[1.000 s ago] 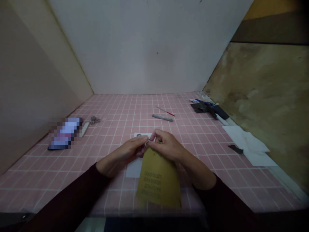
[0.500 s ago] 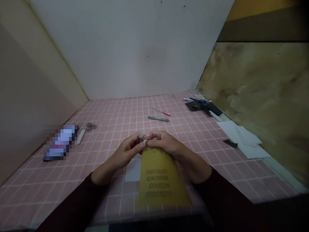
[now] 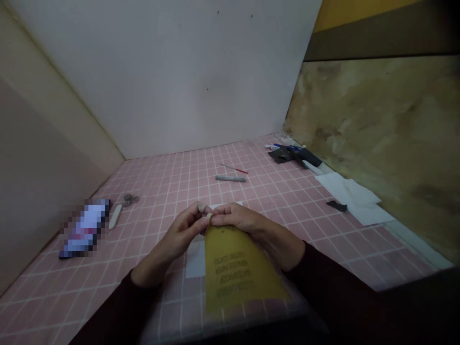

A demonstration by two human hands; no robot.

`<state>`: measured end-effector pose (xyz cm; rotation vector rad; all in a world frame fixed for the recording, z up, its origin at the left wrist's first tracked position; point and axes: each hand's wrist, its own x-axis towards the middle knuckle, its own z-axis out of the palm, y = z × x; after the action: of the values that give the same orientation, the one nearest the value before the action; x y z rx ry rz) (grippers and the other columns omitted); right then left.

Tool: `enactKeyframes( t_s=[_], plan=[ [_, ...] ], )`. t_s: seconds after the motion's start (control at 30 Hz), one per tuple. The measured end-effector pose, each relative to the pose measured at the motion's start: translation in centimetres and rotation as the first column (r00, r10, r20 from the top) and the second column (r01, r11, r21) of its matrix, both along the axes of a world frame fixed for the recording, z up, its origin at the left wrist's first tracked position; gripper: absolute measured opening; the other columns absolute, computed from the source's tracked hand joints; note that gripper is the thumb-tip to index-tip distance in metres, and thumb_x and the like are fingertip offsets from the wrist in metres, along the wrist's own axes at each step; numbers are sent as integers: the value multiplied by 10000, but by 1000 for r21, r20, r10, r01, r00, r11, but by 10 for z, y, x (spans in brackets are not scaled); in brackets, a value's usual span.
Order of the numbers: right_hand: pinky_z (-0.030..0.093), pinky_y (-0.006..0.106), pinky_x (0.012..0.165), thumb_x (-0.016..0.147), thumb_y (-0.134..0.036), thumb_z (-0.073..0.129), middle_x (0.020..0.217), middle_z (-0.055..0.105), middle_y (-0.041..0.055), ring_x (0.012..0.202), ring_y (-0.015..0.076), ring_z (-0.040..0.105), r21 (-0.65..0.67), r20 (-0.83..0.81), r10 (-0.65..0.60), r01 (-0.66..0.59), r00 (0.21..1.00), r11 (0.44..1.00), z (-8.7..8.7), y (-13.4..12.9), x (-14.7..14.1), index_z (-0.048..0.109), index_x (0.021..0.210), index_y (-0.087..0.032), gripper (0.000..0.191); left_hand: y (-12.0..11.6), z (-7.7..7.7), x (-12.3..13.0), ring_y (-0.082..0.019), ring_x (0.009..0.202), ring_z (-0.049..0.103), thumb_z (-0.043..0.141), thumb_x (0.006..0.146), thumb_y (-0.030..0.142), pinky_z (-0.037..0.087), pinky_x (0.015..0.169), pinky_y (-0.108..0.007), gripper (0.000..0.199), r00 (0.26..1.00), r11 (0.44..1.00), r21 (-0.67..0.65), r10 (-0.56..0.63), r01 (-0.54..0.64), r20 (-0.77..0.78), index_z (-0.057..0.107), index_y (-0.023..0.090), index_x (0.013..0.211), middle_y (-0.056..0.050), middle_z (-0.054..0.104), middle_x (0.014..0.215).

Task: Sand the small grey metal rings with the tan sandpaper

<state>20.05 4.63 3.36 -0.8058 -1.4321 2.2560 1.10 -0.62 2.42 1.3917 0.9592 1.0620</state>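
Note:
A yellow-backed sheet of sandpaper [image 3: 239, 268], printed with abrasive paper lettering that reads upside down, hangs toward me over the table's near edge. My right hand [image 3: 235, 215] is closed on its far end, thumb on top. Against it, my left hand [image 3: 189, 225] is closed in a pinch. Small pale bits show at the fingertips where the hands meet; whether they are a held piece or finger coverings I cannot make out. Under the hands and sandpaper lies a white paper [image 3: 195, 261], partly hidden.
Beyond my hands lie a grey stick [image 3: 230, 178] and a thin red-handled tool [image 3: 239, 170]. At left are a phone [image 3: 86, 227], a white strip [image 3: 115, 216] and a small grey clump [image 3: 130, 199]. White sheets [image 3: 354, 201], a dark scrap [image 3: 337, 206] and dark items [image 3: 294, 154] line the right.
The view has shifted slightly, so the table things sit a little to the left. Both hands stay together at the sandpaper's far end, with only a small shift of the fingers.

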Motion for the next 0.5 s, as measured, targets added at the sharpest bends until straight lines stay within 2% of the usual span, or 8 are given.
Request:
enactKeyframes(
  t_s=[0.07,0.17,0.23,0.27,0.3,0.4,0.47,0.5],
  plan=[
    [370,243,587,773,-322,718,656,531,-33,593,102,474,262,133,-97,59,986,963,-1,-2,-2,551,701,-175,234,2,-3,-2,-119,680,436,645,917,407,350,615,-243,233,999,1000,-25,-12,11,-38,614,177,940,-1,523,796],
    [313,259,608,807,-211,655,638,492,-35,624,113,436,740,214,-337,73,917,669,-1,-6,-4,507,661,-182,210,6,-7,-4,-98,590,323,636,913,435,262,545,-229,275,997,993,-114,-46,39,-58,583,170,859,40,414,694],
    [306,270,636,822,-185,634,658,508,-28,653,120,444,854,188,-396,50,899,518,1,-8,-5,508,672,-182,196,6,-7,-5,-96,576,296,643,897,465,244,531,-228,310,997,987,-153,-59,50,-54,572,170,833,46,390,681],
    [308,269,635,824,-199,640,660,511,-26,656,121,449,844,196,-386,46,901,535,3,-9,-5,511,671,-181,201,5,-5,-5,-99,584,308,641,895,474,257,536,-228,316,997,988,-146,-55,46,-59,574,170,838,41,400,688],
    [313,264,625,828,-229,647,656,509,-26,648,122,452,789,215,-352,51,911,612,5,-9,-4,518,669,-180,210,3,-3,-4,-104,603,334,636,900,473,281,549,-228,310,997,992,-120,-42,33,-72,582,172,855,33,419,704],
    [369,253,602,863,-321,609,677,531,-17,621,123,482,373,192,-93,15,977,928,9,-9,-3,561,724,-178,205,-2,6,-3,-127,702,429,620,923,438,371,625,-237,252,993,1000,-1,26,-26,-113,606,186,922,-1,498,802],
    [414,258,629,896,-330,548,725,562,-6,640,128,522,143,80,46,-57,996,988,9,-9,-3,583,793,-180,186,-4,10,-4,-139,748,468,633,916,433,406,655,-239,238,991,998,37,64,-60,-120,618,196,925,-14,534,855],
    [423,258,648,895,-320,545,745,572,1,671,133,542,133,57,52,-59,997,989,8,-9,-5,587,803,-180,172,-4,10,-5,-142,747,478,648,904,443,415,651,-236,248,989,997,34,68,-64,-131,625,196,901,-14,544,843]
  ],
)
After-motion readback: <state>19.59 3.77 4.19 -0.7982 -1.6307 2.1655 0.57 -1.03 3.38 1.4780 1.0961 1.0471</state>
